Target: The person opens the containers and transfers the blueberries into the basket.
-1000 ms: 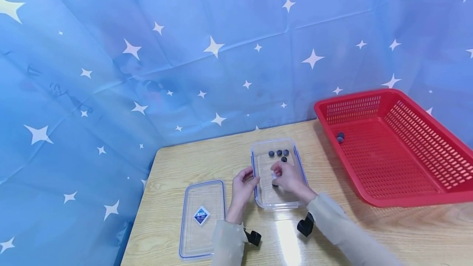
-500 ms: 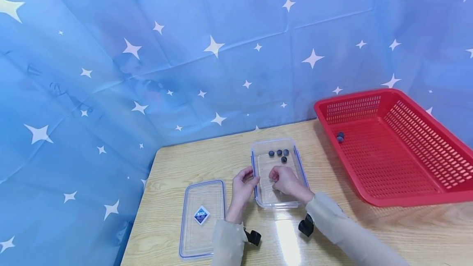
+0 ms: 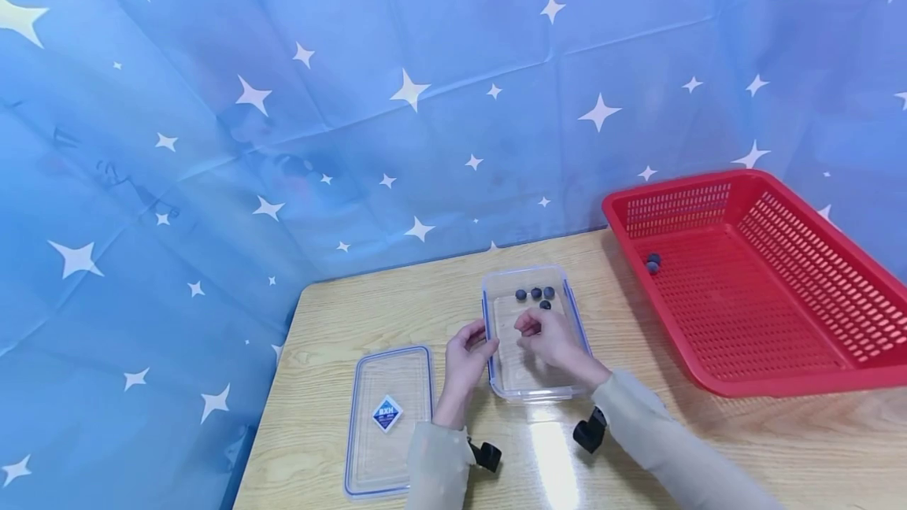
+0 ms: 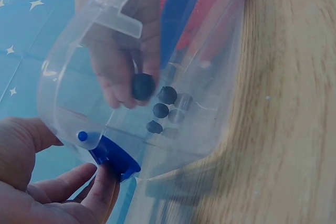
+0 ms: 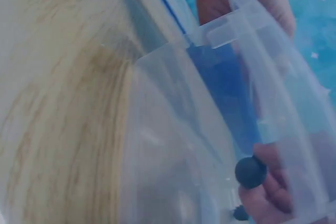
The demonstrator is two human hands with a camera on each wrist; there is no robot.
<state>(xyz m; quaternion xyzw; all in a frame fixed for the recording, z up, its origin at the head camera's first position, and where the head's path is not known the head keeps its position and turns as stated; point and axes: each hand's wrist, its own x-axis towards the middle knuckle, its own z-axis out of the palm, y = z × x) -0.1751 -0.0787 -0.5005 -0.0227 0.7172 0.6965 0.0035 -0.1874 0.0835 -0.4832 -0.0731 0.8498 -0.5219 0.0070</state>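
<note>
A clear plastic food container [image 3: 506, 384] with blue side latches lies on the wooden table. Against its left wall rests my left hand [image 3: 464, 368], its fingertips at the blue latch [image 4: 118, 158] in the left wrist view. Inside the box, my right hand [image 3: 553, 338] pinches a blueberry [image 5: 251, 172] between thumb and fingers. The left wrist view shows that same held blueberry [image 4: 143, 86] through the clear wall. Several loose blueberries [image 3: 536, 293] sit toward the container's far end, one just beyond the right hand's fingers.
To the left lies a clear lid [image 3: 368, 459] with a blue border and a diamond-shaped label. A large red plastic basket [image 3: 680, 349] stands at the right, two blueberries [image 3: 653, 262] by its left wall. A blue star-patterned cloth [image 3: 453, 124] hangs behind the table [image 3: 326, 321].
The right hand has shifted slightly within the container, its fingers lifting and turning toward the loose blueberries. The left hand, lid, basket and loose blueberries stay where they were.
</note>
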